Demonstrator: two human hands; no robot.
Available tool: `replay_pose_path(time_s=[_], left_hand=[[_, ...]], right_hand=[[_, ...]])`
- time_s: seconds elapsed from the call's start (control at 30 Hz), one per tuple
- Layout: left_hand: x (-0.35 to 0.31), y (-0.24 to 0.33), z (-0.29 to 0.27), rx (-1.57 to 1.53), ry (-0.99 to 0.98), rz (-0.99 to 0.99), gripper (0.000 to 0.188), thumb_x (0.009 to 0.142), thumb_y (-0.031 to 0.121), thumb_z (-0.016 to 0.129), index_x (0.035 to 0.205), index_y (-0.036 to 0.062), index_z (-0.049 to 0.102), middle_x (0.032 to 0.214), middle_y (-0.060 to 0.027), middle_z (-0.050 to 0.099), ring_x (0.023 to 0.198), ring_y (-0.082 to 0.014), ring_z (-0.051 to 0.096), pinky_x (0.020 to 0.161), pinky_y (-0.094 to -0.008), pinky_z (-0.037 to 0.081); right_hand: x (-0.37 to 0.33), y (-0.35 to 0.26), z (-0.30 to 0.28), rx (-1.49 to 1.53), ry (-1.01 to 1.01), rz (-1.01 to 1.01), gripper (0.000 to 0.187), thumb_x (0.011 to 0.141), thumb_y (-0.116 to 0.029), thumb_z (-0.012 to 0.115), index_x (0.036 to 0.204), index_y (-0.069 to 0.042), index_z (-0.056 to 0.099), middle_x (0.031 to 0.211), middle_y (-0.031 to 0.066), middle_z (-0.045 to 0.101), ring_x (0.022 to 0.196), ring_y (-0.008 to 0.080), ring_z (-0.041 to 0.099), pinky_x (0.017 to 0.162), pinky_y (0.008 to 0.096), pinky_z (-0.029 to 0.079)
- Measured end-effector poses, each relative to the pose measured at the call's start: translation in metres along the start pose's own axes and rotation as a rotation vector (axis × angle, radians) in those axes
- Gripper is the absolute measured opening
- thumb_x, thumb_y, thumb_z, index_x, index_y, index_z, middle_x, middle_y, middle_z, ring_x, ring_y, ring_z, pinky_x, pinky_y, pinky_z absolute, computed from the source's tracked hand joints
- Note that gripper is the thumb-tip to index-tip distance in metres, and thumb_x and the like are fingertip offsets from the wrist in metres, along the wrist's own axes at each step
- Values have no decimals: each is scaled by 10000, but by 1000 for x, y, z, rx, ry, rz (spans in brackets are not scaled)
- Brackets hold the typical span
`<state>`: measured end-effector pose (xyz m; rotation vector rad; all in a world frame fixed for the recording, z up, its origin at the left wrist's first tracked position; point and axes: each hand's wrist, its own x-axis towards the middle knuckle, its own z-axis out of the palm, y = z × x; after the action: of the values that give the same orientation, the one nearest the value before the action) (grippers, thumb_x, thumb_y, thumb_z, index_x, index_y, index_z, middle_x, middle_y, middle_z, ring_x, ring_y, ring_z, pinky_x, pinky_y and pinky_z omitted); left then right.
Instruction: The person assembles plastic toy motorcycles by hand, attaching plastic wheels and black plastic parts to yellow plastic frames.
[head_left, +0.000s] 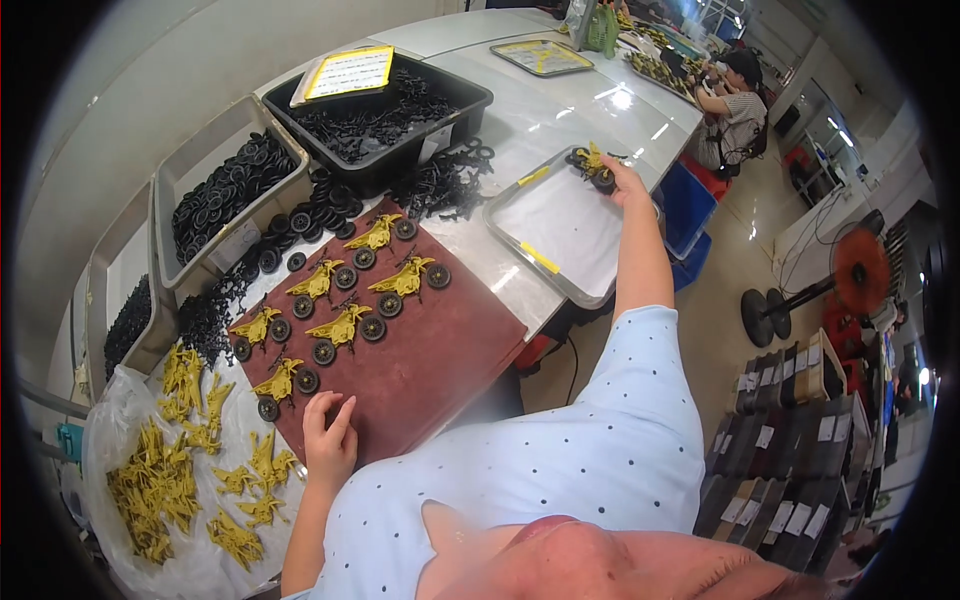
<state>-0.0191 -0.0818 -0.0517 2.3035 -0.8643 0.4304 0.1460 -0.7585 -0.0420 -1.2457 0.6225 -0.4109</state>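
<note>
Right grip point(628, 184): yellow toy motorcycle point(592, 158), black wheels point(602, 181).

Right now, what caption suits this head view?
The right hand holds a yellow toy motorcycle at the tray; six more sit on the maroon board.

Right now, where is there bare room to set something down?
Bare: the red-brown mat between the toy motorcycles and its near edge, right of the left hand; most of the white-lined tray, left of the right hand. Crowded: the mat beneath the motorcycles, and the table before the black bin, strewn with black parts.
</note>
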Motion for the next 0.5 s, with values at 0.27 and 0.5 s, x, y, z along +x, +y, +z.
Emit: replay_pose_path(time_s=[0.27,0.5], left_hand=[[-1,-1,5,-11,2,-56,334,640,-96,593,947,14,667,1067,-142,562,1084,-334,534,926,-411,436],[-1,-1,0,13,-22,-46,297,626,-65,623,902,36,661,1038,-112,582,1080,-324,540,910,-418,429]], right_hand=[[35,23,-8,-431,222,-247,928,694,-477,782,1365,28,387,1264,218,531,1131,315,543,942,454,428],[23,21,11,-903,522,-293,1107,592,-556,819,1395,35,338,1325,288,463,1242,367,462,1044,405,366]])
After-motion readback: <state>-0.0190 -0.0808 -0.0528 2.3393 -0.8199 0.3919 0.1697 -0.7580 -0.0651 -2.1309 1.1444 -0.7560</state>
